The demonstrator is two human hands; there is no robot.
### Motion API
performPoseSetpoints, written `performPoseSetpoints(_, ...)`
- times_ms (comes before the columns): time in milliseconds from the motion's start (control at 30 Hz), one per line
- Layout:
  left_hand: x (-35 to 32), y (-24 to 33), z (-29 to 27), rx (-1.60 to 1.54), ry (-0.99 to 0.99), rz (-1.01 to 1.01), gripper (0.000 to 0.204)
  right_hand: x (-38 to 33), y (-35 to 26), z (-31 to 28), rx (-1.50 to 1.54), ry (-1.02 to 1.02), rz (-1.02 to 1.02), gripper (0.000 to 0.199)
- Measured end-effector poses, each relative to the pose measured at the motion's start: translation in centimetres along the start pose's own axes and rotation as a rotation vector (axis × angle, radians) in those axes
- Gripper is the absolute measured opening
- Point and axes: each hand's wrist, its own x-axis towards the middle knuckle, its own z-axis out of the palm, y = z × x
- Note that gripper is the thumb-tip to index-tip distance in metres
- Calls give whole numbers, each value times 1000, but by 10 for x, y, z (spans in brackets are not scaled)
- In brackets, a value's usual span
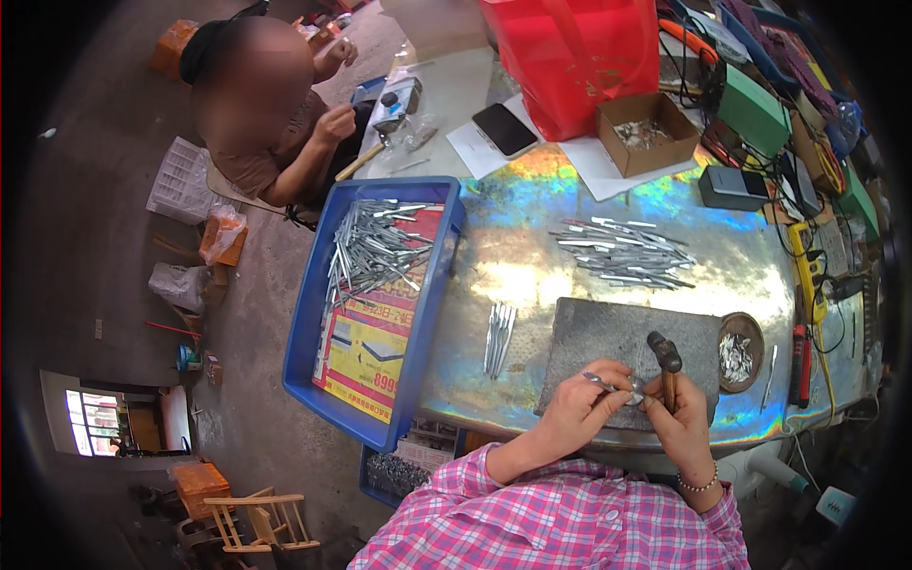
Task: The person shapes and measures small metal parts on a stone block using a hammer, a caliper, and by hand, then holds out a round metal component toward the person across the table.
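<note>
Head view: slender metal strip (597,382) pinched by left hand (579,408), hammer (666,354) gripped by right hand (682,418), above grey slab (598,332) at desk's (513,285) near edge. Positioning apparently underway; steady alignment is required.

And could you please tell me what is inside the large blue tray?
In the blue tray, thin metal pieces lie heaped toward the far end, over a printed red-and-yellow sheet. Whatever is beneath the sheet is covered.
</note>
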Motion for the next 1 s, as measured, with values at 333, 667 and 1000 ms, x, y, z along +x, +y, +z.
performPoseSetpoints(333,3,5,-6,-252,214,-165,7,11,-5,3,76,39,30,9)
performPoseSetpoints(667,-10,1,-15,-634,186,-315,18,4,-18,6,361,-13,115,10)
performPoseSetpoints(1000,-2,7,-6,-304,104,-283,16,1,-11,4,309,13,152,11)
